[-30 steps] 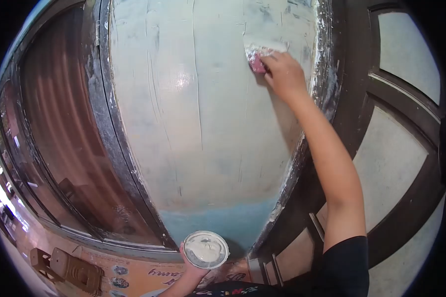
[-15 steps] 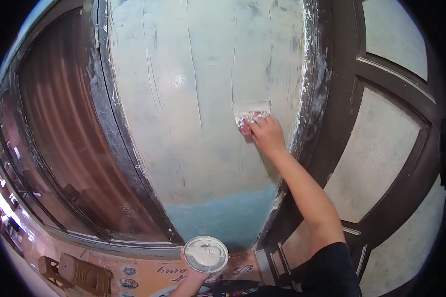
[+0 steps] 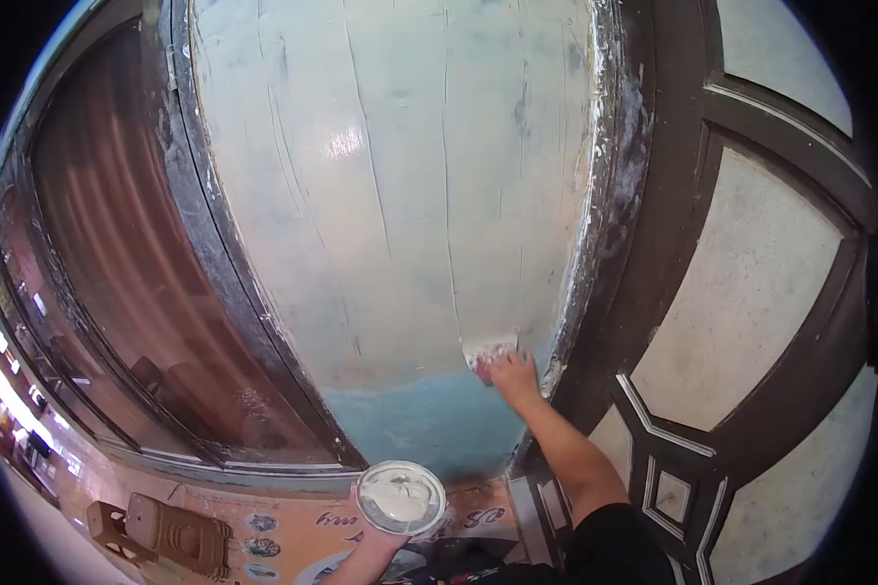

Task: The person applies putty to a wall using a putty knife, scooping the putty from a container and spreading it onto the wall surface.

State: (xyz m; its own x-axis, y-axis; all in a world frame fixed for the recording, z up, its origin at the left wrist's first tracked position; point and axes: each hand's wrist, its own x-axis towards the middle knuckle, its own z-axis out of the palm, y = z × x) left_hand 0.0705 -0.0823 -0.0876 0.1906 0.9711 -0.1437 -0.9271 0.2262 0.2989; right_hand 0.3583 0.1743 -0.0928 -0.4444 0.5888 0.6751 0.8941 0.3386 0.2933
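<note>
My right hand (image 3: 513, 378) is closed around a putty knife (image 3: 485, 363) with a reddish, putty-smeared grip. Its wide blade lies against the wall panel (image 3: 400, 292), just above where the pale coat gives way to bare blue-green paint (image 3: 429, 419). Long vertical ridges run down the coated part. Low in the view, my left hand (image 3: 379, 538) holds a round tub of putty (image 3: 400, 497) from below, its fingers mostly hidden. Whitish paste sits inside the tub.
A dark window frame (image 3: 229, 244) with a brown curtain behind glass borders the panel on the left. To the right stands a dark brown door (image 3: 644, 292) with pale panels. Brown plastic stools (image 3: 171, 531) rest on an orange printed mat (image 3: 293, 517).
My right hand has slid the putty knife down the wall, from mid-panel to near the blue-green area. The tub stays low in my left hand, and the view has shifted slightly.
</note>
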